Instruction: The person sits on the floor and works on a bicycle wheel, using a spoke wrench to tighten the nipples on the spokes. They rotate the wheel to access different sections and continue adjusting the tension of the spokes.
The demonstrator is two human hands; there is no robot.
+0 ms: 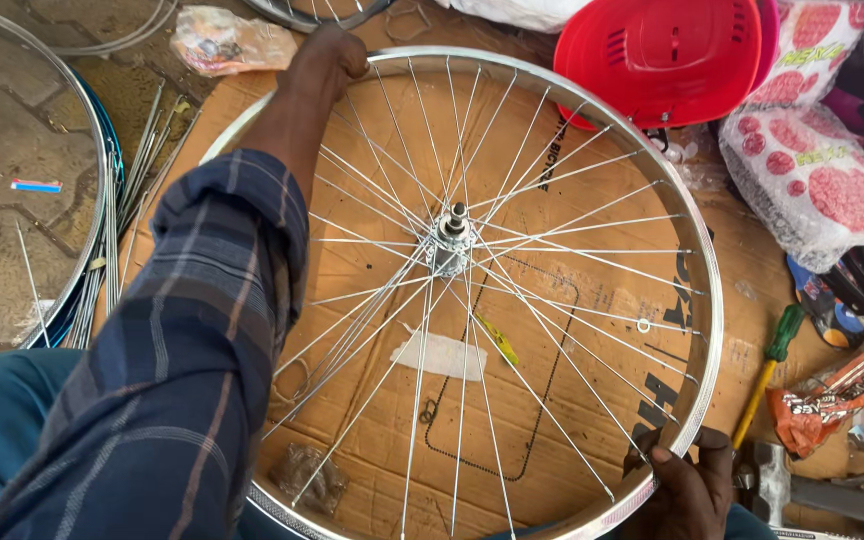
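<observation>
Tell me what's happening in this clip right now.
A person holds a spoked bicycle wheel lying flat over a sheet of cardboard. The left hand grips the rim at the far side; the right hand grips it at the near right. The hub points up at the centre. A green-handled screwdriver and a hammer lie to the right, a red helmet beyond, and loose spokes and another rim to the left.
</observation>
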